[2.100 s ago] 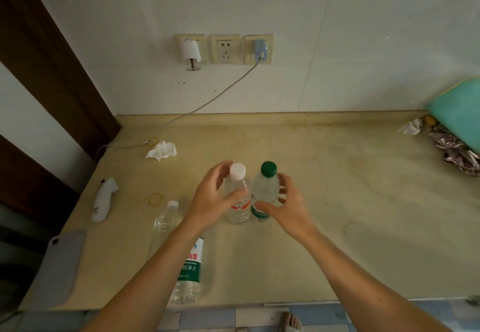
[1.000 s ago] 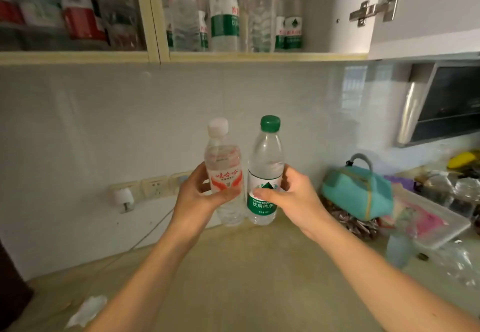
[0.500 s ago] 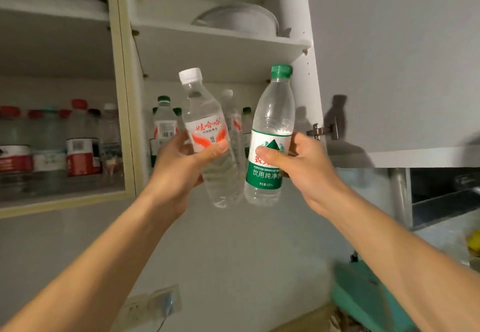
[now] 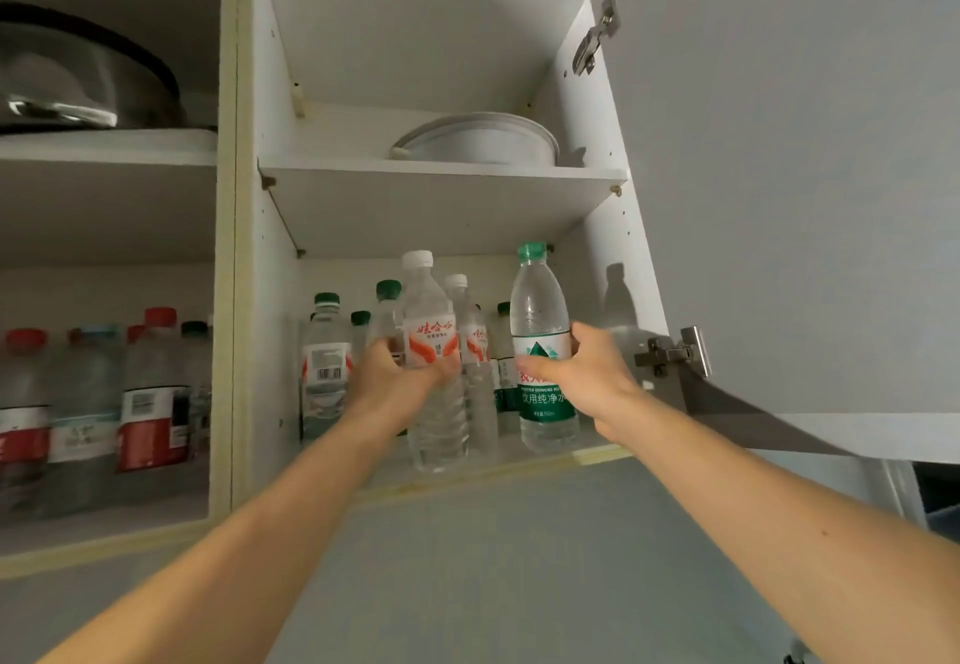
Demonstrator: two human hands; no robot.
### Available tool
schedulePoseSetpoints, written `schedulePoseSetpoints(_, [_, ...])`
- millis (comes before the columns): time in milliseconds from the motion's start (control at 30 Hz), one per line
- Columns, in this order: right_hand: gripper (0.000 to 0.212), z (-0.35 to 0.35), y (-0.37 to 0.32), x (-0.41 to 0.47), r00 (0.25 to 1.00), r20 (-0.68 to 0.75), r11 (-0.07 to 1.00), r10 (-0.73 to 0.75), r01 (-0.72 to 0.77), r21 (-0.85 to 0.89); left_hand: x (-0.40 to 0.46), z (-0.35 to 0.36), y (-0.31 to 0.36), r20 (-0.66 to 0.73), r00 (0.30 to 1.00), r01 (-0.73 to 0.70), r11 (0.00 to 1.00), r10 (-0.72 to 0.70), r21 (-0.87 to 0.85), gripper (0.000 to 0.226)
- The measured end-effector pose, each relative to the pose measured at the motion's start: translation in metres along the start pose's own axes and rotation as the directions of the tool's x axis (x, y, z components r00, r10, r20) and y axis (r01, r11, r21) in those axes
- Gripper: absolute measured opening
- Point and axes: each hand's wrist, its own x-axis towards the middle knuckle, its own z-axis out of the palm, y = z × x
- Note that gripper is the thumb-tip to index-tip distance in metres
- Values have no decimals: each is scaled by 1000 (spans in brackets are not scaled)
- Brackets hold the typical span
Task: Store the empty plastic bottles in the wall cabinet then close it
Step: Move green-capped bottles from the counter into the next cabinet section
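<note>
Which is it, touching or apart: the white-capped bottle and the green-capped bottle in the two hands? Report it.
Apart. The head view shows a clear gap, with cabinet bottles behind visible, between the white-capped bottle and the green-capped bottle.

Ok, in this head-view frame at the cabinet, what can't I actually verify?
- Whether the white-capped bottle and green-capped bottle already stand on the bottom shelf: their bases sit right at its front edge.
- Left hand: motion-blurred, so the finger placement is unclear.
- Back-row bottles: largely hidden by the held bottles.
- Cabinet door: cut off by the right edge.
</note>
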Motion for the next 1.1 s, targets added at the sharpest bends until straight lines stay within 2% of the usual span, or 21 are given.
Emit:
schedulePoseSetpoints(100, [42, -1, 17, 13, 999, 35, 999, 23, -21, -33, 11, 9, -13, 20, 1000, -2, 998, 1, 55, 49])
schedulePoseSetpoints(233, [41, -2, 27, 26, 994, 111, 996, 13, -3, -90, 20, 23, -19, 60, 997, -59, 989, 51, 135, 16])
schedulePoseSetpoints(300, [41, -2, 31, 31, 993, 121, 995, 15, -3, -103, 23, 32, -21, 54, 996, -78, 985, 71, 155, 14])
schedulePoseSetpoints(567, [42, 2, 44, 50, 987, 151, 991, 55, -35, -130, 43, 63, -26, 45, 998, -59, 981, 51, 183, 37])
schedulePoseSetpoints(1100, [58, 17, 55, 55, 989, 106, 988, 106, -93, -123, 67, 88, -38, -25, 1000, -5, 927, 15, 375, 44])
